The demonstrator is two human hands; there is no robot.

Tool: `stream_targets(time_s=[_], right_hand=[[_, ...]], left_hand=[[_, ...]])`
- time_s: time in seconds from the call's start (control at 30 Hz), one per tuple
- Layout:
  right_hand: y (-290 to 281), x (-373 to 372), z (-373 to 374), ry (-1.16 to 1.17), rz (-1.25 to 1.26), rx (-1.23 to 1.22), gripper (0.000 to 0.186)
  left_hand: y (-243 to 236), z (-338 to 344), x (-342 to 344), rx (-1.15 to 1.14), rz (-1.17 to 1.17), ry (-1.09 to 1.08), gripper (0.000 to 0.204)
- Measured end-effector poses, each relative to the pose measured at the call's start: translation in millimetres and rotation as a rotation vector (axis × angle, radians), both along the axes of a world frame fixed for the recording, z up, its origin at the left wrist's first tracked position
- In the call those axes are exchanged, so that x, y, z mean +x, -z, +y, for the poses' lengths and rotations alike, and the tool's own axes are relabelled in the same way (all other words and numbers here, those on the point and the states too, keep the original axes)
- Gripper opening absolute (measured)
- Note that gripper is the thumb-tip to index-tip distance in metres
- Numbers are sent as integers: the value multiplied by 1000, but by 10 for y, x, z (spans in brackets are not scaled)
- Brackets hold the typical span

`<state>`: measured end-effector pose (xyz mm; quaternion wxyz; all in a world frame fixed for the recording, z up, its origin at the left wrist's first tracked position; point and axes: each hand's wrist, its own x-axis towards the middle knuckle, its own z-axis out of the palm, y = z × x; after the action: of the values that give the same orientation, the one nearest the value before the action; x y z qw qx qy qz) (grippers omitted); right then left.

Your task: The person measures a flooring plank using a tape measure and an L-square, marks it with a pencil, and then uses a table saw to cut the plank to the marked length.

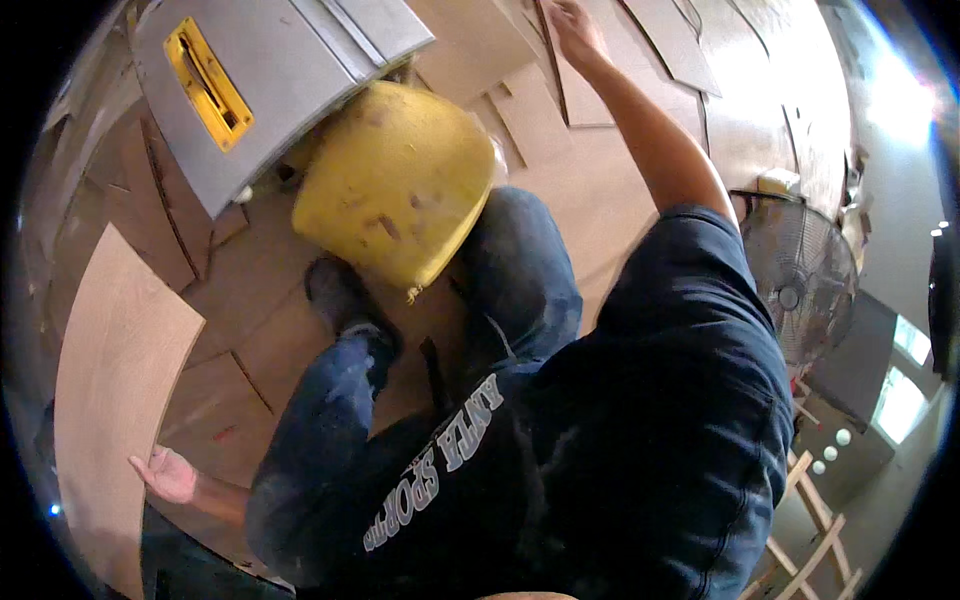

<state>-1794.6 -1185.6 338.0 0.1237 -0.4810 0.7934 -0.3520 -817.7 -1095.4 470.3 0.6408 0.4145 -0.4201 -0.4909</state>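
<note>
My left hand (168, 470) grips the long edge of a pale wooden board (125, 350) held out at the lower left. My right hand (580, 35) is stretched to the top centre, fingers curled beside the edge of one of the laid boards (640, 80); what they hold, if anything, is too small to make out. Between my legs and a grey metal machine table (280, 60) with a yellow slotted insert (208, 85) is a scuffed yellow plastic piece (390, 175).
Loose boards and offcuts (160, 200) lie on the floor at left and top. A large wire-cage fan (790, 290) stands close by my right side. A wooden slat frame (820, 520) is at lower right, with bright windows beyond.
</note>
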Motion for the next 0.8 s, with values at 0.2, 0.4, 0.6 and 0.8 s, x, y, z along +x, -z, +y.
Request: stream_targets(time_s=[0.2, 0.4, 0.6, 0.8], right_hand=[[375, -1349, 3578, 540, 304, 727, 62], [553, -1447, 3855, 527, 299, 930, 65], [909, -422, 3273, 219, 73, 900, 97], [1018, -391, 3910, 194, 352, 855, 65]], left_hand=[[-384, 385, -370, -80, -80, -379, 47], [-991, 628, -1386, -269, -33, -568, 49], [-1245, 1640, -739, -273, 326, -809, 52], [-746, 2083, -569, -581, 213, -582, 29]])
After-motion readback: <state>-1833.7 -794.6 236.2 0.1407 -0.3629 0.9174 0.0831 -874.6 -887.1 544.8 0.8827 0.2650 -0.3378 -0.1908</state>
